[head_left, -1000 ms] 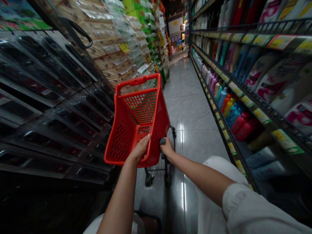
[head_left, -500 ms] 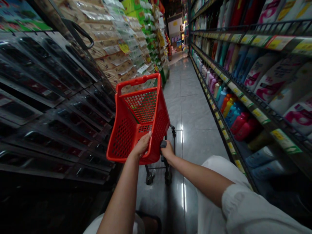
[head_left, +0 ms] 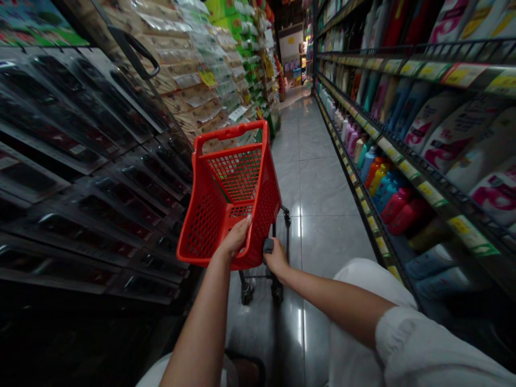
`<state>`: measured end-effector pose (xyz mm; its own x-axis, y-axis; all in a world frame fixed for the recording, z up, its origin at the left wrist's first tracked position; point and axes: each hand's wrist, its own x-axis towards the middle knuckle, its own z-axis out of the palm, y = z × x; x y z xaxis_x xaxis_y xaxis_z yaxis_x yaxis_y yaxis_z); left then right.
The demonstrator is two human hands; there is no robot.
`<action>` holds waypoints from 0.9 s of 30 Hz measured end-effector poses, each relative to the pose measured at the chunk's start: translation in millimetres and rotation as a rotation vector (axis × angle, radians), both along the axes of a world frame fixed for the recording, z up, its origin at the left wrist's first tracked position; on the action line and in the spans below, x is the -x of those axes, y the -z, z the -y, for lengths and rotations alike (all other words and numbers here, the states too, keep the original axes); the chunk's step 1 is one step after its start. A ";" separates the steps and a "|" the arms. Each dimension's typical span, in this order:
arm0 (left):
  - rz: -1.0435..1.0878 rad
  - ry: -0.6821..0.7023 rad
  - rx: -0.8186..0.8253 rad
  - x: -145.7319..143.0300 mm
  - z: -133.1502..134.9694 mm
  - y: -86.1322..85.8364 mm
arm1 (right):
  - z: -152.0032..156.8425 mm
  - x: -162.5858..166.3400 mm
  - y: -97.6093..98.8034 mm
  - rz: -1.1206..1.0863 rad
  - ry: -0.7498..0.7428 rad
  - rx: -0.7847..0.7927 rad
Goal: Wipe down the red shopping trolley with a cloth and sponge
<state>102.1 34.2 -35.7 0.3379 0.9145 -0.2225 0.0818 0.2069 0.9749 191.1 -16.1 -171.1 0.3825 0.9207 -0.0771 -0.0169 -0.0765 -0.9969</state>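
A red plastic shopping basket (head_left: 207, 212) with pierced walls sits tilted on a black wheeled cart frame (head_left: 276, 282). Inside it I see no goods. My left hand (head_left: 237, 237) is closed over the rim of its right wall, with some fingers hidden behind the plastic. Just outside that wall, my right hand (head_left: 277, 258) wraps around the dark grey end of a black handle (head_left: 268, 245) on the cart. The handle's lower part is covered by my hand and the basket.
Shelves of bottles (head_left: 387, 183) line the right side. On the left stand hanging packs of dark goods (head_left: 88, 215) and stacked tan packages (head_left: 169, 70). A grey tiled floor (head_left: 318, 177) runs between them toward a lit area at the back.
My right hand has shifted slightly left and down on the handle. The basket has barely moved, and my left hand stays on its rim.
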 end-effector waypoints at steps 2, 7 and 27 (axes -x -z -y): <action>-0.029 0.001 -0.021 1.6 -0.4 -0.7 | 2.4 -0.4 -19.9 -0.004 -0.001 -0.183; -0.066 0.000 -0.074 -0.5 -3.4 -0.3 | 5.8 -13.8 -51.8 0.020 -0.098 -0.513; -0.030 0.001 -0.036 -2.2 -7.1 3.0 | 24.2 16.4 0.1 -0.180 0.070 0.043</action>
